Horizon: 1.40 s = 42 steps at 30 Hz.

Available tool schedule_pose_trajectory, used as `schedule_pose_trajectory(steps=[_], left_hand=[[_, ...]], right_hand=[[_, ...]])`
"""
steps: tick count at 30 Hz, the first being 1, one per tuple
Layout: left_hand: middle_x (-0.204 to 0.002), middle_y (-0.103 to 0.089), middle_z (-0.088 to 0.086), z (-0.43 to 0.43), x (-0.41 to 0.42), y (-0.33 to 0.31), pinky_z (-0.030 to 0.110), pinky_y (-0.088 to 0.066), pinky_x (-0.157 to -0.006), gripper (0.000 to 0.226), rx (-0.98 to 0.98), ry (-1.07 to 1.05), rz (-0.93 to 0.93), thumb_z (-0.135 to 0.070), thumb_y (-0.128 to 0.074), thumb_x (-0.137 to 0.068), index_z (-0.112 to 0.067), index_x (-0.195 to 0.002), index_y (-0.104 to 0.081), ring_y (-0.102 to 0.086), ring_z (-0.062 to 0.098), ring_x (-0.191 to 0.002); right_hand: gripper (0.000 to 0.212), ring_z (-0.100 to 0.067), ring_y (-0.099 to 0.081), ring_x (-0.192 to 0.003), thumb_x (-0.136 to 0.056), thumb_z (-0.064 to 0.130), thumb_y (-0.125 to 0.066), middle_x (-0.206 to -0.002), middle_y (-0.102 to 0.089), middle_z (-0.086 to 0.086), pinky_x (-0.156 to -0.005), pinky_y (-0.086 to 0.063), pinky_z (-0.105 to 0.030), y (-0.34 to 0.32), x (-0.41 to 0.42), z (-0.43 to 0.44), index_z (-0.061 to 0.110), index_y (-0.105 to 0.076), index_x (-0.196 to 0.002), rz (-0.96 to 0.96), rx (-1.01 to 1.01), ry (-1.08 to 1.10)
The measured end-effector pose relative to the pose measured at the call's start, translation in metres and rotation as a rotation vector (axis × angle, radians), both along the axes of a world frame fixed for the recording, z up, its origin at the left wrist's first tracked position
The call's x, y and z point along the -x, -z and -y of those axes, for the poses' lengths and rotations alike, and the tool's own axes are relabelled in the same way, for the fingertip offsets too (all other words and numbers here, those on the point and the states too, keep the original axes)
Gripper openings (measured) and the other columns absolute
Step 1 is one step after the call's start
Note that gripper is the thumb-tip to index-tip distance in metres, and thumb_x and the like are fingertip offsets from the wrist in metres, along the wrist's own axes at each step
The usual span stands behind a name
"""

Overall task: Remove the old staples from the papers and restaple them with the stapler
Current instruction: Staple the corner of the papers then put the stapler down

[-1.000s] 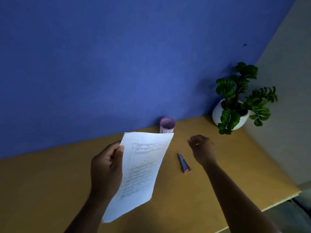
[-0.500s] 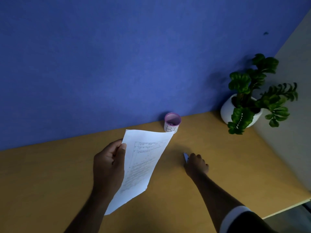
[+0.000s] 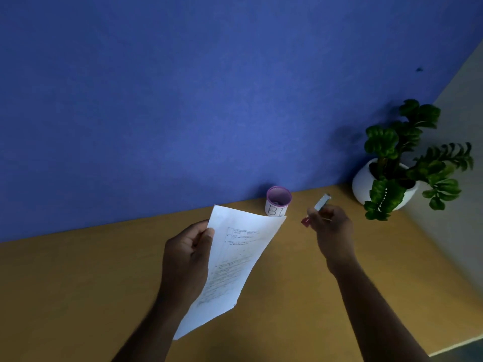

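papers (image 3: 235,259): a thin white sheaf with printed lines, held up off the table and tilted, top edge toward the wall, lower corner hanging near the left forearm.
feel of the papers: light and floppy by the look of the curve in the sheets; likely to sag or fan apart unless pinched near the bound corner.
where to hold: a pinch on the upper left edge, close to where a staple would sit, looks best; no staple can be made out, too small to tell.
left hand (image 3: 187,259): closed on the papers, thumb on the front face at the upper left edge, fingers behind.
small tool (image 3: 320,206): a slim, grey metal piece with a red end, lifted clear of the table; it looks like a small stapler or a staple remover, which one I cannot tell. Rigid and light, probably slick metal, so a firm grasp along its body suits it.
right hand (image 3: 330,226): wrapped around the small tool, the grey end sticking up and away past the fingers, the red end showing toward the papers.
gap: tool and papers are near but apart.
cup (image 3: 278,201): a small purple-rimmed pot lettered "BI", standing on the table just behind the papers' top corner.
table (image 3: 78,296): a yellow-brown top against a blue wall (image 3: 183,100).
potted plant (image 3: 392,176): a white pot at the right, well apart from the hands.
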<state>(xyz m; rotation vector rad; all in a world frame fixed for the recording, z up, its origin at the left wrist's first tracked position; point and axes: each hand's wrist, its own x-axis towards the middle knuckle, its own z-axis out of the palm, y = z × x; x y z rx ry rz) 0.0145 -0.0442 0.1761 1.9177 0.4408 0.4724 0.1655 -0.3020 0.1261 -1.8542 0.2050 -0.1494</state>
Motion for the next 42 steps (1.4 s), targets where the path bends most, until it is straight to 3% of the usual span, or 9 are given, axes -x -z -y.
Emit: schedule_pose_trajectory(steps=[3, 7, 12, 17, 22, 28, 34, 38, 42], left_hand=[[-0.071, -0.075, -0.024, 0.002, 0.004, -0.006, 0.007, -0.046, -0.059, 0.025, 0.025, 0.018, 0.001, -0.014, -0.064, -0.109, -0.030, -0.103, -0.082, -0.062, -0.007, -0.062], [-0.082, -0.081, -0.021, 0.007, 0.011, -0.016, 0.007, -0.047, -0.062, 0.031, 0.013, 0.082, 0.013, -0.011, -0.064, -0.109, -0.035, -0.100, -0.082, -0.069, -0.004, -0.072], [-0.094, -0.084, -0.020, 0.014, 0.018, -0.025, 0.009, -0.051, -0.067, 0.029, 0.003, 0.130, 0.026, -0.011, -0.062, -0.110, -0.030, -0.109, -0.084, -0.077, 0.002, -0.086], [-0.094, -0.083, -0.019, 0.018, 0.027, -0.033, 0.022, -0.060, -0.070, 0.022, 0.008, 0.149, 0.055, -0.027, -0.059, -0.106, -0.034, -0.106, -0.079, -0.078, 0.007, -0.088], [-0.093, -0.083, -0.015, 0.018, 0.031, -0.034, 0.036, -0.061, -0.072, 0.020, -0.035, 0.175, 0.032, -0.022, -0.061, -0.111, -0.031, -0.109, -0.079, -0.079, 0.014, -0.088], [-0.097, -0.084, -0.017, 0.017, 0.034, -0.034, 0.031, -0.062, -0.075, 0.015, -0.002, 0.201, 0.035, -0.020, -0.062, -0.110, -0.031, -0.109, -0.073, -0.080, 0.010, -0.091], [-0.092, -0.084, -0.016, 0.020, 0.034, -0.034, 0.010, -0.050, -0.066, 0.021, 0.010, 0.227, 0.041, -0.012, -0.065, -0.108, -0.032, -0.105, -0.067, -0.078, 0.004, -0.084], [-0.091, -0.084, -0.014, 0.020, 0.032, -0.033, 0.012, -0.050, -0.067, 0.018, 0.036, 0.227, 0.037, -0.013, -0.065, -0.108, -0.032, -0.106, -0.067, -0.076, 0.004, -0.081], [-0.090, -0.084, -0.011, 0.022, 0.031, -0.034, 0.016, -0.051, -0.063, 0.006, 0.055, 0.233, 0.050, -0.028, -0.063, -0.106, -0.032, -0.106, -0.067, -0.074, 0.004, -0.076]], right_hand=[[0.019, -0.033, -0.077, -0.097, -0.102, 0.013, -0.071, -0.103, -0.077, -0.024, -0.095, -0.061, -0.054, -0.058, 0.013, -0.010, 0.000, -0.066, -0.114, 0.142, -0.302, -0.162], [0.026, -0.052, -0.072, -0.112, -0.099, 0.014, -0.074, -0.116, -0.076, -0.027, -0.102, -0.059, -0.063, -0.106, 0.041, -0.034, 0.002, -0.068, -0.121, 0.227, -0.452, -0.373], [0.024, -0.032, -0.080, -0.106, -0.099, -0.001, -0.070, -0.117, -0.082, -0.014, -0.094, -0.063, -0.041, -0.118, 0.066, -0.056, -0.004, -0.065, -0.122, 0.259, -0.416, -0.535], [0.031, -0.022, -0.082, -0.099, -0.096, 0.004, -0.069, -0.112, -0.084, -0.008, -0.080, -0.063, -0.025, -0.119, 0.076, -0.055, -0.007, -0.061, -0.124, 0.203, -0.391, -0.628], [0.037, -0.024, -0.082, -0.101, -0.094, 0.005, -0.070, -0.115, -0.083, -0.012, -0.080, -0.064, -0.026, -0.120, 0.082, -0.053, -0.003, -0.058, -0.128, 0.162, -0.440, -0.696], [0.039, -0.027, -0.081, -0.102, -0.092, 0.008, -0.072, -0.117, -0.082, -0.012, -0.083, -0.065, -0.032, -0.121, 0.086, -0.052, 0.000, -0.058, -0.127, 0.115, -0.374, -0.767], [0.031, -0.020, -0.082, -0.093, -0.095, -0.007, -0.071, -0.108, -0.083, -0.009, -0.077, -0.064, -0.025, -0.124, 0.087, -0.053, 0.000, -0.061, -0.123, 0.094, -0.280, -0.778], [0.028, -0.016, -0.081, -0.089, -0.095, -0.008, -0.071, -0.100, -0.084, -0.004, -0.075, -0.063, -0.024, -0.126, 0.089, -0.054, -0.002, -0.061, -0.120, 0.091, -0.271, -0.776], [0.025, -0.021, -0.082, -0.088, -0.096, -0.006, -0.071, -0.103, -0.082, -0.014, -0.075, -0.066, -0.029, -0.130, 0.090, -0.057, 0.000, -0.062, -0.118, 0.110, -0.244, -0.773]])
